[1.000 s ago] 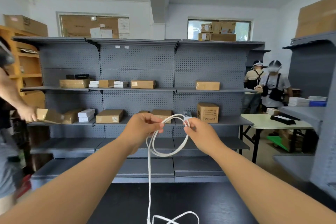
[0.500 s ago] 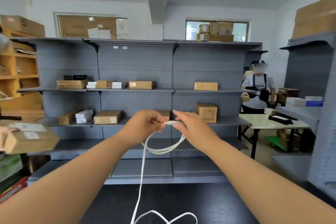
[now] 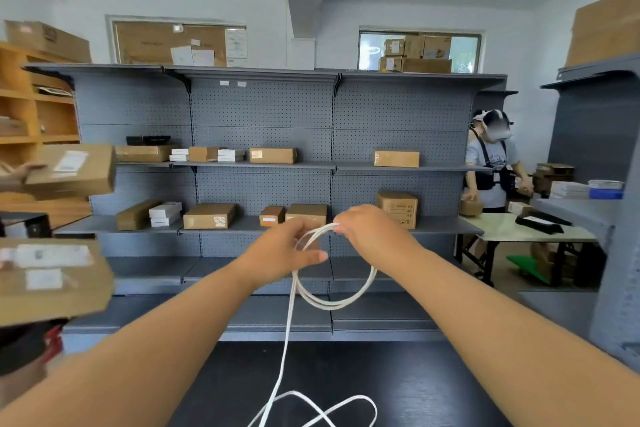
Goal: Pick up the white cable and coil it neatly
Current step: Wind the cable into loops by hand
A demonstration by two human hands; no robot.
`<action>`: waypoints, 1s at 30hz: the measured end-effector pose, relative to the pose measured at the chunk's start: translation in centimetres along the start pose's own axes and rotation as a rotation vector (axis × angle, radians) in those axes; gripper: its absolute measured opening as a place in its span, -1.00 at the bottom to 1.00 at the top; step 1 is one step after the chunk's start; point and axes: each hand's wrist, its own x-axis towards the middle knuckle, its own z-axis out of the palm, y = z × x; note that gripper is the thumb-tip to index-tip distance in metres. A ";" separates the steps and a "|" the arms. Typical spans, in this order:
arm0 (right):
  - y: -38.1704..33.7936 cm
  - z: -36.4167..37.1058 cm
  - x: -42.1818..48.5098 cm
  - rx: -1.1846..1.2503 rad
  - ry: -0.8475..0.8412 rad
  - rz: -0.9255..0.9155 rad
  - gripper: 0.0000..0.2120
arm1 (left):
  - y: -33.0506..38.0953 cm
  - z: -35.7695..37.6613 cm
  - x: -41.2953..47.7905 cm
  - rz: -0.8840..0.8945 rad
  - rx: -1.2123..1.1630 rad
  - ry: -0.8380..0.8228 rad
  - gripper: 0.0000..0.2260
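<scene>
Adding another turn is what the last second went to: the white cable (image 3: 329,304) now hangs between my hands as a wider ring of about three strands, where a moment ago it was a smaller loop. I judge that puts me partway through the coiling, since a long tail still drops from the ring to the dark table (image 3: 433,392) and lies there in loose bends. My left hand (image 3: 284,251) is curled round the ring's left side, the thumb sticking out to the right. My right hand (image 3: 372,234) pinches the top of the ring at its fingertips (image 3: 341,228). The two hands are near each other, in front of the grey shelves (image 3: 263,121).
</scene>
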 end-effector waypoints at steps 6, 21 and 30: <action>0.4 -0.9 2.4 -0.102 -0.397 0.145 -0.68 | -1.6 1.2 -0.7 0.001 -0.017 -0.010 -0.76; 1.5 -0.2 -1.4 0.090 0.127 0.148 -0.76 | -1.6 2.5 -1.4 -0.258 -0.894 -0.052 -0.84; 1.3 0.8 -2.3 0.390 0.392 0.307 -0.75 | -1.0 2.9 -1.1 -0.180 -1.211 -0.032 -0.82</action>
